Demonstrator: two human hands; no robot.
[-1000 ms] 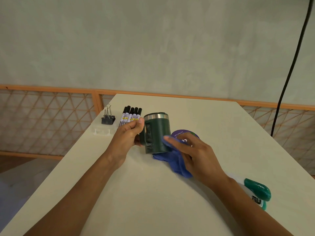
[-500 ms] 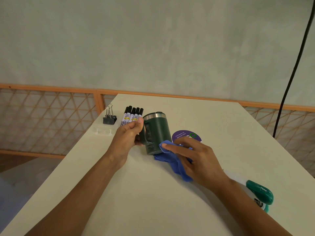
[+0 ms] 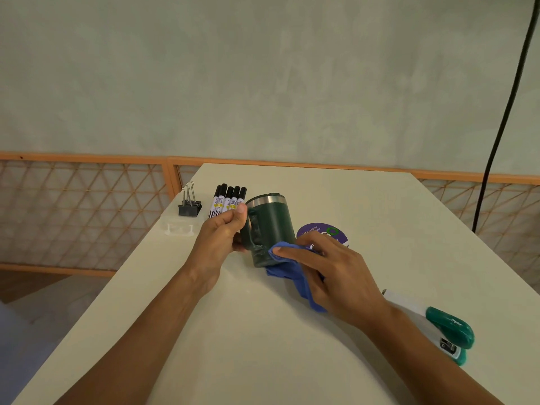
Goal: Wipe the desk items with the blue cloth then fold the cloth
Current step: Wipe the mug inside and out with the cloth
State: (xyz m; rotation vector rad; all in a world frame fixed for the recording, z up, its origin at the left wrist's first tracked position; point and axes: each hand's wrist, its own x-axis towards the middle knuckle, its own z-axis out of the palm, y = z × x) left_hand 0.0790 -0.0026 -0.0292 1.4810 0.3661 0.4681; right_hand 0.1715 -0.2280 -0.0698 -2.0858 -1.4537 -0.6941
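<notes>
Pressing low on the green mug (image 3: 271, 226), the blue cloth (image 3: 287, 267), bunched in the right hand (image 3: 336, 273), is mid-wipe; the left hand (image 3: 217, 238) grips its handle on the surface (image 3: 263, 346). Next, turning the mug would likely expose unwiped sides.

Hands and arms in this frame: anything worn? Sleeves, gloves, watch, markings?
Two bare hands, left hand and right hand: no gloves, rings, watch or wristbands visible. Both forearms are uncovered down to the frame edge; no sleeves, cables or markings show.
</notes>
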